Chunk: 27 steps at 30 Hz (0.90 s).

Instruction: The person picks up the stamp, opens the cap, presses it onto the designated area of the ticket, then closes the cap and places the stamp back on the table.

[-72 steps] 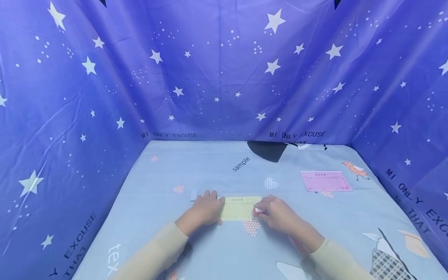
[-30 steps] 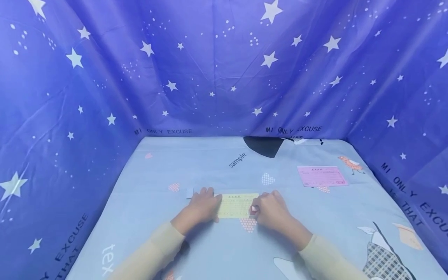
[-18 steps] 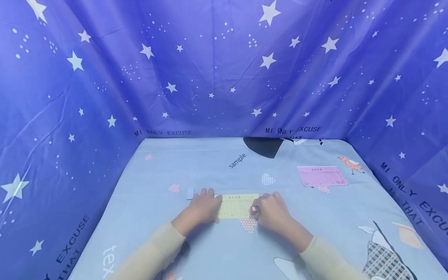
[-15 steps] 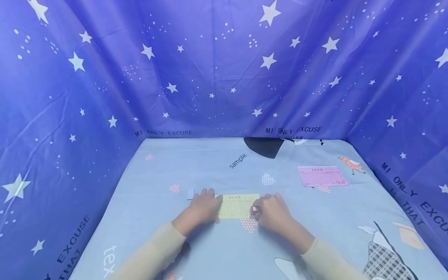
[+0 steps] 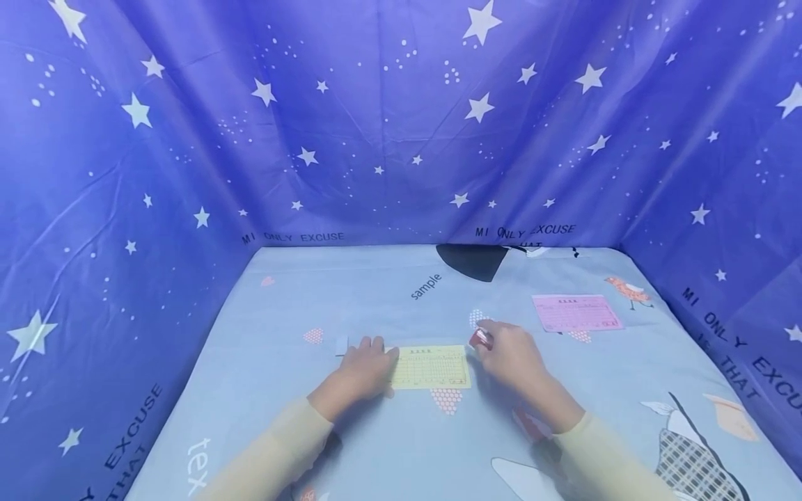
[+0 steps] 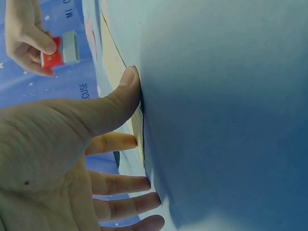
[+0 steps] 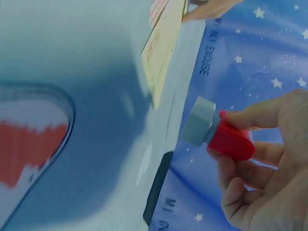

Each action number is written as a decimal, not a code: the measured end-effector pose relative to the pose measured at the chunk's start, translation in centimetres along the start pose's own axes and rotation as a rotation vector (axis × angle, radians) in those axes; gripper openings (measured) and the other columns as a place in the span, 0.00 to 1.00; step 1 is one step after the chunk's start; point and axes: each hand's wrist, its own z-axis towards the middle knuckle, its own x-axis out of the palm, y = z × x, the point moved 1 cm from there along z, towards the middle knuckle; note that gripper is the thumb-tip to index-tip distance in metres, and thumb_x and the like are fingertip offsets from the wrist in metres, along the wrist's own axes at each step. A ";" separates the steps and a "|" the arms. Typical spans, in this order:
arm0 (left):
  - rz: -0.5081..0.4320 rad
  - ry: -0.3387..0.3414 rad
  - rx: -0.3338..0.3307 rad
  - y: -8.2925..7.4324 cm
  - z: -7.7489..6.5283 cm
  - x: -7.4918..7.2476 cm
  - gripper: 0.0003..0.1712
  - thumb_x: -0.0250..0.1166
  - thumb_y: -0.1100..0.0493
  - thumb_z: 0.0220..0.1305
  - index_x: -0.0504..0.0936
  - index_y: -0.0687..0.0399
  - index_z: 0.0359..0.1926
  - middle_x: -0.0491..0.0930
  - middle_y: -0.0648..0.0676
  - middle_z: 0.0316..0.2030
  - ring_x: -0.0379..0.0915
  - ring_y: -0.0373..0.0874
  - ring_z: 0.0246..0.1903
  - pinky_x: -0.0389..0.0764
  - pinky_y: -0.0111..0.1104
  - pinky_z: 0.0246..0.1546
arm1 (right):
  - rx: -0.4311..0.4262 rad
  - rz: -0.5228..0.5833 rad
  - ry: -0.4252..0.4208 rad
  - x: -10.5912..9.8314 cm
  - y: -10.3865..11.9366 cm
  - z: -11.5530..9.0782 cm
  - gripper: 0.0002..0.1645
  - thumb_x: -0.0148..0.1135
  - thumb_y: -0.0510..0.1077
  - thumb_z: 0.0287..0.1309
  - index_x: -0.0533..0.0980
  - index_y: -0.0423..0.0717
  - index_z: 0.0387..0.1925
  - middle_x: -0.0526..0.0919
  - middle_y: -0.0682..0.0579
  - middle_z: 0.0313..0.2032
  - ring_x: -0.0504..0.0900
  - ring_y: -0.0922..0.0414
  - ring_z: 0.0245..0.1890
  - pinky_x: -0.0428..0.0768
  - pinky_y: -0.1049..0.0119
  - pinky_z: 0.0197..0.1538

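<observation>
In the head view a yellow printed form (image 5: 429, 367) lies flat on the blue patterned cloth (image 5: 407, 445), with small marks at its lower right corner. My left hand (image 5: 365, 369) rests at its left end. The left wrist view shows the thumb (image 6: 126, 89) on the form's edge and the other fingers stretched out straight. Raised beyond the form's right end, my right hand (image 5: 510, 355) pinches a red and grey hand stamp (image 7: 231, 139) between thumb and fingers. The stamp's grey block points away from the palm, apart from the paper.
A pink printed form (image 5: 578, 313) lies farther back on the right. A small pale rectangle (image 5: 341, 346) shows just left of my left hand. Blue star-patterned curtains (image 5: 388, 125) close off the back and both sides of the cloth-covered surface.
My right hand has lifted the stamp off the yellow form's lower right corner and moved it up and to the right, uncovering marks there. My left hand has stayed in place.
</observation>
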 end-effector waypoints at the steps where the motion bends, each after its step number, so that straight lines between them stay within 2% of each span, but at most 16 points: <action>1: 0.002 0.002 0.001 0.0 0.0 0.0 0.43 0.80 0.43 0.46 0.77 0.53 0.63 0.74 0.58 0.44 0.66 0.51 0.41 0.75 0.45 0.37 | 0.019 -0.006 0.008 0.0 -0.4 0.0 0.22 0.69 0.42 0.58 0.82 0.38 0.53 0.86 0.39 0.46 0.83 0.39 0.50 0.78 0.42 0.54; 3: 0.004 0.005 0.002 0.0 0.0 0.1 0.43 0.80 0.43 0.46 0.77 0.52 0.62 0.73 0.58 0.44 0.66 0.51 0.41 0.74 0.44 0.37 | 0.045 -0.020 0.018 -0.1 -1.0 0.0 0.22 0.68 0.43 0.58 0.81 0.36 0.53 0.85 0.38 0.44 0.83 0.40 0.46 0.80 0.43 0.50; 8: 0.010 -0.015 0.010 0.2 0.0 0.0 0.39 0.80 0.42 0.44 0.79 0.52 0.57 0.73 0.58 0.41 0.66 0.50 0.39 0.74 0.43 0.35 | 0.072 -0.042 -0.008 0.2 -2.3 -0.3 0.14 0.68 0.43 0.54 0.81 0.36 0.38 0.81 0.44 0.30 0.79 0.47 0.30 0.80 0.49 0.37; 11: 0.017 -0.025 0.016 0.3 0.0 0.0 0.39 0.80 0.41 0.44 0.79 0.52 0.55 0.73 0.58 0.41 0.66 0.51 0.38 0.74 0.43 0.34 | 0.078 -0.041 0.000 0.3 -2.6 -0.4 0.10 0.66 0.43 0.53 0.80 0.39 0.32 0.78 0.47 0.26 0.77 0.48 0.27 0.79 0.50 0.33; 16: 0.017 -0.019 0.018 0.4 0.1 0.1 0.40 0.79 0.41 0.44 0.79 0.52 0.56 0.74 0.58 0.41 0.66 0.51 0.39 0.74 0.43 0.35 | 0.095 -0.078 0.068 0.6 -2.8 -0.5 0.12 0.65 0.46 0.52 0.78 0.40 0.31 0.77 0.48 0.24 0.75 0.50 0.24 0.77 0.52 0.29; 19: 0.015 -0.015 0.020 0.3 0.1 0.1 0.39 0.79 0.41 0.44 0.79 0.51 0.56 0.73 0.57 0.41 0.66 0.50 0.39 0.74 0.43 0.35 | 0.072 -0.143 0.084 0.4 -2.8 0.0 0.18 0.67 0.52 0.53 0.81 0.41 0.36 0.79 0.49 0.27 0.78 0.49 0.28 0.78 0.50 0.32; 23: 0.008 -0.012 0.018 0.3 0.1 0.1 0.38 0.80 0.41 0.44 0.79 0.51 0.55 0.73 0.56 0.41 0.65 0.50 0.39 0.73 0.42 0.34 | -0.041 -0.185 0.112 0.3 -2.4 1.7 0.19 0.68 0.52 0.56 0.85 0.43 0.44 0.84 0.48 0.35 0.82 0.46 0.38 0.79 0.46 0.41; 25: -0.001 -0.014 0.018 0.2 0.1 0.1 0.38 0.80 0.42 0.44 0.80 0.51 0.55 0.73 0.56 0.41 0.65 0.50 0.38 0.73 0.42 0.34 | -0.097 -0.181 0.168 0.3 -2.0 2.6 0.17 0.67 0.48 0.57 0.85 0.45 0.46 0.85 0.48 0.38 0.81 0.46 0.42 0.77 0.45 0.46; 27: -0.002 -0.015 0.022 0.2 0.1 0.1 0.38 0.80 0.42 0.44 0.80 0.51 0.55 0.74 0.56 0.41 0.65 0.49 0.38 0.73 0.42 0.34 | -0.133 -0.174 0.245 0.5 -1.5 3.5 0.15 0.67 0.45 0.59 0.85 0.46 0.46 0.85 0.49 0.38 0.80 0.49 0.41 0.76 0.46 0.48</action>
